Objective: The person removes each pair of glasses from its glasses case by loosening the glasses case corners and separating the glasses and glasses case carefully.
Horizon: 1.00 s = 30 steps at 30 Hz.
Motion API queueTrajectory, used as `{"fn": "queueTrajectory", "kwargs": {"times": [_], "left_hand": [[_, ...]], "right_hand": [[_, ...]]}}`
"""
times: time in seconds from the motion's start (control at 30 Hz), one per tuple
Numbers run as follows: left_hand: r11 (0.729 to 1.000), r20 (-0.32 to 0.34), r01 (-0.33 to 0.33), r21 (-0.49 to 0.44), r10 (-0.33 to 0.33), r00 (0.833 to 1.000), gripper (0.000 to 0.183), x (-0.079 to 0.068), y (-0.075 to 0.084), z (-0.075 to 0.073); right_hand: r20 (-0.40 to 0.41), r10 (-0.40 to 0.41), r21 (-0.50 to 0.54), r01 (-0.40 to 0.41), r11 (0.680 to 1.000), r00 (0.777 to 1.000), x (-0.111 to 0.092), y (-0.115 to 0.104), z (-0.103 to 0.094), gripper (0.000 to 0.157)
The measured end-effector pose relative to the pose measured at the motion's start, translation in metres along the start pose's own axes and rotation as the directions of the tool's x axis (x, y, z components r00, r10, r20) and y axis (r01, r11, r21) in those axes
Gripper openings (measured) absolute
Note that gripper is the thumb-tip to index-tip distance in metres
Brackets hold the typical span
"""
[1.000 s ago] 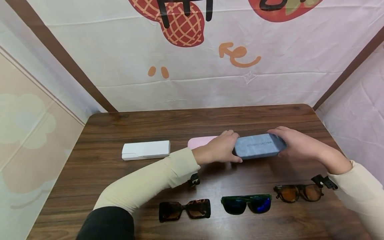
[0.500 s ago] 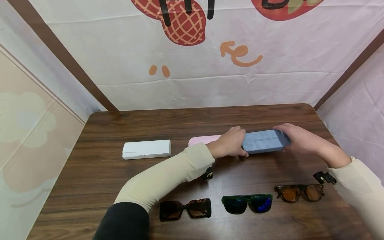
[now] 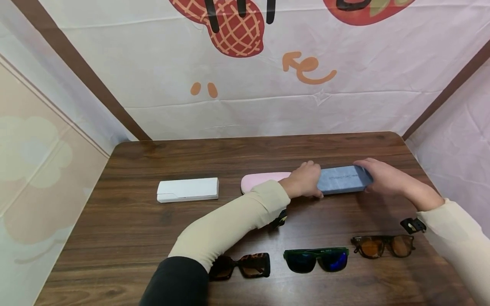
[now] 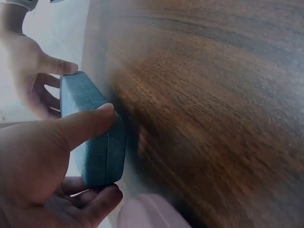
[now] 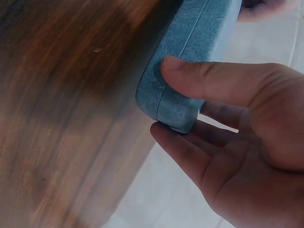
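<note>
A blue-grey glasses case [image 3: 340, 179], its lid closed, lies lengthwise between both hands at the back right of the table. My left hand [image 3: 304, 180] grips its left end, thumb on the front side and fingers round the far side, as the left wrist view shows on the case [image 4: 92, 137]. At the other end my right hand [image 3: 386, 180] holds it, the thumb along the seam side of the case [image 5: 178, 71] and fingertips at its end. A pink glasses case [image 3: 264, 179] sits just left of it, partly hidden by my left hand and forearm.
On the wooden table [image 3: 183, 157] a white glasses case [image 3: 187, 189] lies at the left. Along the front are tortoiseshell sunglasses [image 3: 254, 265], partly behind my left sleeve, green-framed sunglasses [image 3: 317, 260] and amber-lensed glasses [image 3: 383, 246]. A printed cloth [image 3: 237, 114] hangs behind the table.
Both hands have shifted the blue-grey case to the right and slightly back. More of the pink case shows now, and my left sleeve has come over part of the tortoiseshell sunglasses.
</note>
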<state>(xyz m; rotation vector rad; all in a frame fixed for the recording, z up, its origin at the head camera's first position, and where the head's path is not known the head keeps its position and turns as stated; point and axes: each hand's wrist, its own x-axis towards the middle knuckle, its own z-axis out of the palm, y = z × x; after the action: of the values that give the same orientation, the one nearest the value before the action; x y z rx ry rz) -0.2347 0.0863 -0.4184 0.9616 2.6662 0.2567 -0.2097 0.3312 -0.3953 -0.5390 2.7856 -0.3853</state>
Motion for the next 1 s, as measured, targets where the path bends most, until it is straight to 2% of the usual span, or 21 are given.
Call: {"fn": "queueTrajectory", "kwargs": {"times": [0.13, 0.43, 0.83, 1.0], "left_hand": [[1.0, 0.009, 0.017, 0.0, -0.017, 1.0, 0.058, 0.005, 0.004, 0.003], [0.999, 0.018, 0.04, 0.021, -0.04, 0.999, 0.053, 0.014, 0.014, 0.001], [0.999, 0.018, 0.049, 0.02, -0.05, 0.999, 0.056, 0.015, 0.017, 0.002], [0.998, 0.015, 0.063, -0.007, -0.063, 0.998, 0.057, 0.017, 0.016, 0.004]], "right_hand": [[-0.001, 0.007, -0.004, -0.007, 1.0, 1.0, 0.001, 0.005, 0.003, 0.074], [-0.016, 0.024, -0.021, -0.024, 0.999, 1.0, 0.0, 0.015, 0.007, 0.072], [-0.001, 0.031, -0.007, -0.031, 1.0, 1.0, 0.002, 0.021, 0.014, 0.073], [0.011, 0.022, -0.017, -0.022, 1.0, 1.0, 0.003, 0.021, 0.013, 0.074]]}}
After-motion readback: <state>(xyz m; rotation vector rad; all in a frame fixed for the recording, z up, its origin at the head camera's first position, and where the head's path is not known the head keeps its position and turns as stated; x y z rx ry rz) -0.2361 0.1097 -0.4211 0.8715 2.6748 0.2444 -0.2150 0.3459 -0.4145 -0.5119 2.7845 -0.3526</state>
